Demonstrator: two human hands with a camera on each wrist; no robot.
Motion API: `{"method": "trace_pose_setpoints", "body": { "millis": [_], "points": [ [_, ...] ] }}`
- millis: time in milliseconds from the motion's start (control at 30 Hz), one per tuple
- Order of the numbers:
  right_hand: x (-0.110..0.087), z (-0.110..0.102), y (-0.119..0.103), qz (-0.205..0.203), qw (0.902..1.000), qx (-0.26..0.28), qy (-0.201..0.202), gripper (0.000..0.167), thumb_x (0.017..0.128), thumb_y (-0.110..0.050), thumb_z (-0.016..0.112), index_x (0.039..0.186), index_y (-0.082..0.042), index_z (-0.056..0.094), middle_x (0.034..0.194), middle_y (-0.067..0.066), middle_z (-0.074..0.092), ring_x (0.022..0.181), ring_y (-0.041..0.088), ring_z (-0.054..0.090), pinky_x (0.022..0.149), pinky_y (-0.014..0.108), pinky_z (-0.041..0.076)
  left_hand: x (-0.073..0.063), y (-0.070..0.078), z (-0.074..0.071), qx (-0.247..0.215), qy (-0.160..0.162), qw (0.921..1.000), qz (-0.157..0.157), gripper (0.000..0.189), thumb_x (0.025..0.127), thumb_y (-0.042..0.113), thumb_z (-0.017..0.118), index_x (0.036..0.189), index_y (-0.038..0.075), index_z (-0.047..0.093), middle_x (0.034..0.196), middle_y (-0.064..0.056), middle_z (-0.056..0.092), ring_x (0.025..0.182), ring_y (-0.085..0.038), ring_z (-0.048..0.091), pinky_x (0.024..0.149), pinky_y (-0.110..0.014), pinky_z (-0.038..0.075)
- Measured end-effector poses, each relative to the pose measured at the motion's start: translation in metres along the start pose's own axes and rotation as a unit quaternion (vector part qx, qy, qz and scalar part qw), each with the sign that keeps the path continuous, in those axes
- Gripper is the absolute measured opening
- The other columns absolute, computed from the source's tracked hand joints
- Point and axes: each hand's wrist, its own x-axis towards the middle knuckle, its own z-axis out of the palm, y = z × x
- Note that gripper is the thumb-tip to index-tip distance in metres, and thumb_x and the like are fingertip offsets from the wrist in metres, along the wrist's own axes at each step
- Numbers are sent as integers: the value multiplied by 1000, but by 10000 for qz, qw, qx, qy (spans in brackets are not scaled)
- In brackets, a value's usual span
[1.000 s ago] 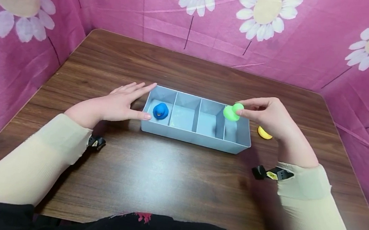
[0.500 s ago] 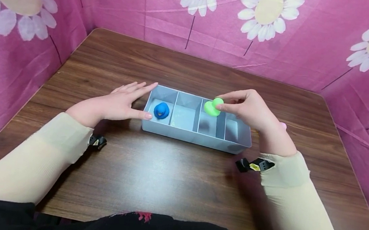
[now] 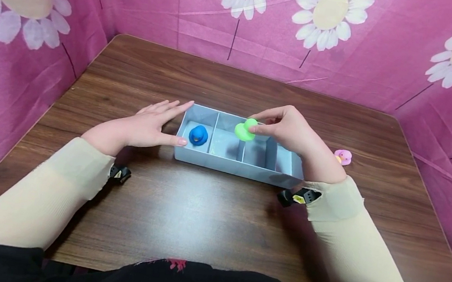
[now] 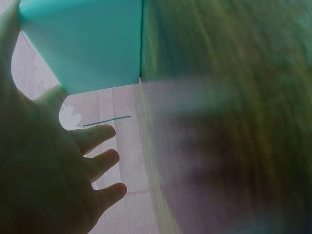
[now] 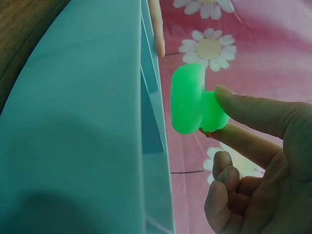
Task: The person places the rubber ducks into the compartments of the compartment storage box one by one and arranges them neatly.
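Observation:
My right hand [image 3: 287, 128] pinches a green rubber duck [image 3: 244, 132] by its head between thumb and fingers. In the head view the duck overlaps the second compartment from the left of a grey-blue divided tray [image 3: 231, 165]. The right wrist view shows the duck [image 5: 187, 100] beside the tray's rim, its orange beak just visible. My left hand [image 3: 136, 127] is spread at the tray's left end, thumb and index finger touching its two corners. Inside the leftmost compartment sits a blue rubber duck [image 3: 198, 135].
On the wooden table [image 3: 200, 230], right of the tray, lies a pink rubber duck [image 3: 344, 157]. A bit of yellow [image 3: 337, 158] shows beside it, mostly hidden by my right wrist. Pink flowered cloth [image 3: 261, 43] hangs around the table's back and sides.
My right hand has carried the green duck leftward along the tray, from over the rightmost compartment to the second from left. The pink duck has come into view. My left hand stays put.

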Motion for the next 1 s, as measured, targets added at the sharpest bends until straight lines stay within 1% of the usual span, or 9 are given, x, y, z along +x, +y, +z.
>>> {"method": "trace_pose_setpoints", "body": {
  "millis": [267,433,500,700,867,1000],
  "points": [
    [11,14,-3,-58,9999,-61,-115,30,79,-19,85,107,-9,79,58,0,48,57,12,35,50,26,28,0,-1,0,-3,8,10000,0,94,88,69,57,159,39,3,164,-12,7,148,-39,2,113,-63,2],
    [14,21,-3,-5,9998,-141,-162,30,79,-18,85,106,-8,79,60,1,44,58,14,36,50,27,29,0,-1,0,5,1,10000,-8,93,88,69,57,158,43,1,164,-12,7,148,-38,2,113,-63,2],
    [14,24,-3,37,9997,-187,-164,30,79,-18,85,106,-8,79,61,2,45,59,15,37,51,27,29,0,-1,0,4,-2,10000,-17,93,88,69,57,157,45,0,164,-11,7,148,-38,1,113,-62,2],
    [17,30,0,123,9994,-253,-186,29,79,-20,86,105,-9,79,61,3,46,60,17,37,51,28,29,0,-1,0,13,-25,10000,-36,93,88,70,56,158,43,1,164,-11,7,148,-38,1,113,-62,2],
    [18,33,0,163,9987,-461,-129,30,78,-21,86,106,-11,79,62,4,50,61,19,41,52,29,32,2,0,-1,2,-43,10000,-59,92,88,70,56,157,45,0,164,-10,7,148,-37,0,113,-61,1],
    [19,37,1,375,9967,-700,-157,32,79,-25,85,109,-14,79,65,5,50,64,20,43,53,30,33,2,-1,0,-16,-61,10000,-70,93,88,70,56,157,45,0,164,-11,7,148,-37,0,113,-62,1]
  ]
}}
